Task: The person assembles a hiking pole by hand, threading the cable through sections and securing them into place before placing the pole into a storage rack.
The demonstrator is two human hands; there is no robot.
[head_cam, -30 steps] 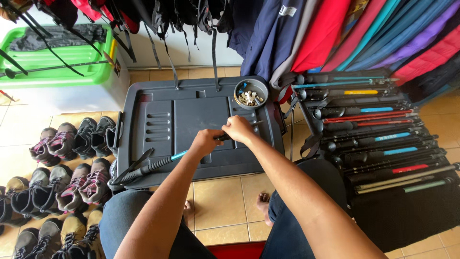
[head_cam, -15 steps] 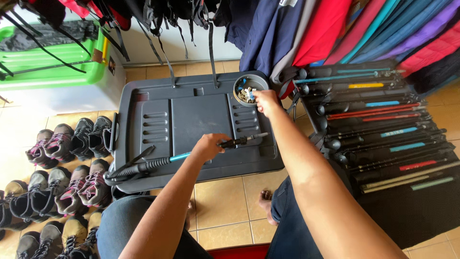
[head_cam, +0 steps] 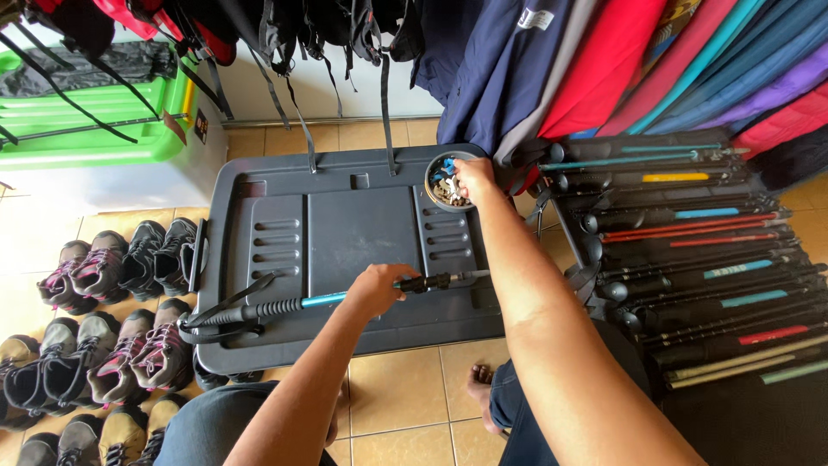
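A blue and black trekking pole [head_cam: 293, 304] lies across the dark grey plastic lid [head_cam: 345, 224] in front of me. My left hand [head_cam: 377, 290] grips its shaft near the middle. Over at the lid's far right corner, my right hand [head_cam: 473, 177] reaches into a small round tin [head_cam: 438, 181] of little parts, fingers closed among them. Whether it holds a piece cannot be seen.
Several more trekking poles [head_cam: 690, 250] lie stacked on the right. Rows of hiking shoes [head_cam: 95, 319] stand on the tiled floor at left. Jackets [head_cam: 604, 60] and packs hang above, and a green bin [head_cam: 86, 112] sits at the back left.
My right hand left the pole and moved up to the round tin. The left hand stayed on the pole.
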